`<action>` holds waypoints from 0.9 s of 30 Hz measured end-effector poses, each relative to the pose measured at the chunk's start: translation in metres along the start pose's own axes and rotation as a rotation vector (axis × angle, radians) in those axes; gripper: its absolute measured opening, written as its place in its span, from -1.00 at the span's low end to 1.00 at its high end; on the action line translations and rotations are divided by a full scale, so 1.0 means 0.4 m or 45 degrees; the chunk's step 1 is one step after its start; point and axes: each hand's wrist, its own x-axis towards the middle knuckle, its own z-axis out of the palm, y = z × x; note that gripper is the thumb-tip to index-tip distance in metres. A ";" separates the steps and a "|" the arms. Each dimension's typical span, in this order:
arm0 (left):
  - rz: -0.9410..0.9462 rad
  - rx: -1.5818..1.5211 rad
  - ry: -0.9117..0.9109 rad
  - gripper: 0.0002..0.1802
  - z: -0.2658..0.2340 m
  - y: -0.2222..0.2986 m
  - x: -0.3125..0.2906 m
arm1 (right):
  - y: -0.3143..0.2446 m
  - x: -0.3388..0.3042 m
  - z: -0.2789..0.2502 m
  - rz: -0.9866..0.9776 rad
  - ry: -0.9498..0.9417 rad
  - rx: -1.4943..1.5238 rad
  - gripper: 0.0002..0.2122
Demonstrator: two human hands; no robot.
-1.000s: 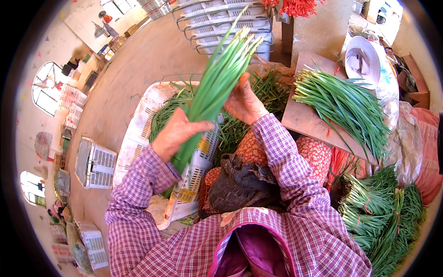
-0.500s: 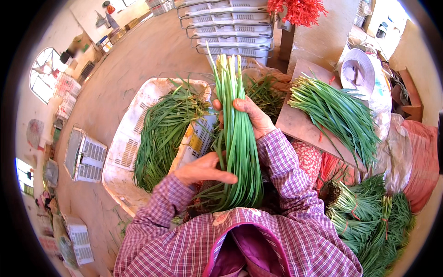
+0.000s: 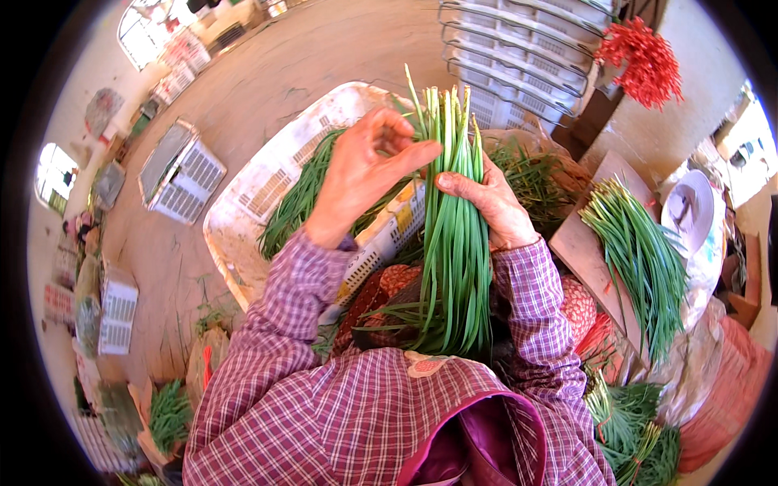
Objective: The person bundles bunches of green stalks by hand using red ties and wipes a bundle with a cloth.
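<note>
A long bunch of green garlic chives [image 3: 456, 235], pale stem ends up, is gripped around its upper part by my right hand [image 3: 494, 202]. Its leaves hang down in front of my lap. My left hand [image 3: 356, 174] is raised beside the pale stem ends, fingers bent and apart, thumb reaching toward the stems; nothing clear shows in it. Behind that hand, a white plastic crate [image 3: 243, 186] holds a heap of loose chives [image 3: 296, 194]. To the right, another bunch of chives [image 3: 636, 243] lies on a wooden board [image 3: 567, 235].
Tied chive bundles [image 3: 648, 445] lie at the lower right. White crates [image 3: 519, 65] are stacked at the back, near a hanging bunch of red ties [image 3: 644, 61]. A pale hat [image 3: 689, 215] sits beyond the board. Another crate [image 3: 182, 174] stands on the floor to the left.
My left hand has risen from the hanging leaves to beside the stem ends. My right hand keeps its grip on the bunch. The whole view has turned leftward.
</note>
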 end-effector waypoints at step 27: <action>0.083 0.610 -0.489 -0.35 -0.155 -0.019 -0.050 | -0.009 -0.050 -0.042 0.020 -0.021 -0.083 -0.42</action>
